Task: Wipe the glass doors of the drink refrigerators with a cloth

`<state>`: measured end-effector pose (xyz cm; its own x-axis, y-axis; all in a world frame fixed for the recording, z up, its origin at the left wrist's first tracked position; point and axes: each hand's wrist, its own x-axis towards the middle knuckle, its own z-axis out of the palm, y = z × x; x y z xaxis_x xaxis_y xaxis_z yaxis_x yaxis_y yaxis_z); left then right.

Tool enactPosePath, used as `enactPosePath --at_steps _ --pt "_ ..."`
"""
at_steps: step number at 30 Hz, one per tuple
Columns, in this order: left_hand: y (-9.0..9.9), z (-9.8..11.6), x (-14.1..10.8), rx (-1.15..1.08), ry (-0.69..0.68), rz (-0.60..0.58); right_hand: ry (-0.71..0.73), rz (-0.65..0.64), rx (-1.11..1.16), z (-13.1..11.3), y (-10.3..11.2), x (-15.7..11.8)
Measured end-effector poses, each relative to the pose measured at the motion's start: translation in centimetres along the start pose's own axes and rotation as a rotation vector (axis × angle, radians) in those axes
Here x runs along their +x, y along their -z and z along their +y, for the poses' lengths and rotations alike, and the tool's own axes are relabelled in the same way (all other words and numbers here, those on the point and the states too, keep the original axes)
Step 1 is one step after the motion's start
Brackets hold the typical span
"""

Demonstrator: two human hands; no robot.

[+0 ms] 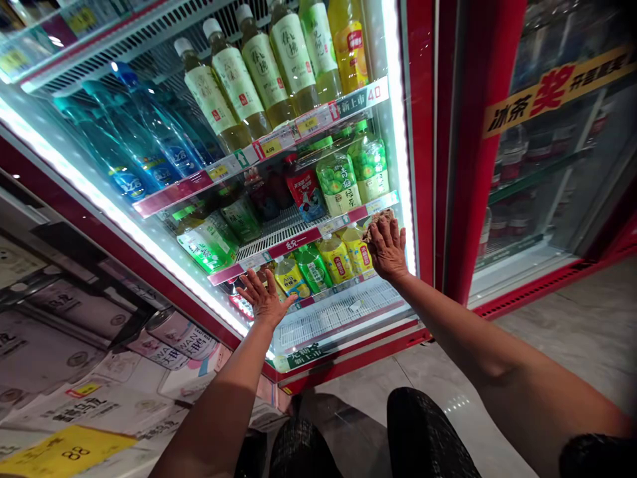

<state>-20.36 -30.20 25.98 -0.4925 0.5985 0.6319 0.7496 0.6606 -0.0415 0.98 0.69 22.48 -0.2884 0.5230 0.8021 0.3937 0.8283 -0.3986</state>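
A lit drinks cooler with a red frame fills the middle of the view, its glass front between me and the bottles. My left hand lies with spread fingers against the glass, low on the left, and holds nothing. Higher on the right, my right hand presses a crumpled brownish cloth to the glass near the right light strip. The cloth shows above and beside its fingers. Behind the glass between both hands are yellow-labelled bottles and a green bottle.
Stacked drink cartons and a yellow price sign crowd the lower left. A second red-framed cooler stands to the right. Grey floor tiles and my knees are below. Tall bottles line the upper shelf.
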Motion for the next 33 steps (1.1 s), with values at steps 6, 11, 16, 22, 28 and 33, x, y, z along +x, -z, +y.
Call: enactPosePath --at_steps 6,11,16,22,28,33 --pt "-0.2 0.3 -0.2 -0.010 0.022 -0.010 -0.100 0.032 -0.008 1.3 2.7 3.9" --pt "-0.3 0.7 -0.3 -0.017 0.070 -0.052 -0.200 0.115 0.035 3.2 1.9 2.4" --pt "-0.3 1.1 -0.3 -0.026 0.079 -0.032 -0.327 0.138 0.036 3.8 2.7 4.3" --pt "0.0 1.9 -0.3 -0.027 0.095 -0.023 -0.349 0.153 0.116 4.4 3.5 4.9" --pt "-0.1 2.0 -0.4 -0.019 0.088 -0.032 -0.647 0.212 0.211 4.6 0.5 0.3" --pt "-0.1 2.1 -0.6 -0.011 0.092 -0.056 -0.591 0.285 0.264 3.3 -0.3 1.5"
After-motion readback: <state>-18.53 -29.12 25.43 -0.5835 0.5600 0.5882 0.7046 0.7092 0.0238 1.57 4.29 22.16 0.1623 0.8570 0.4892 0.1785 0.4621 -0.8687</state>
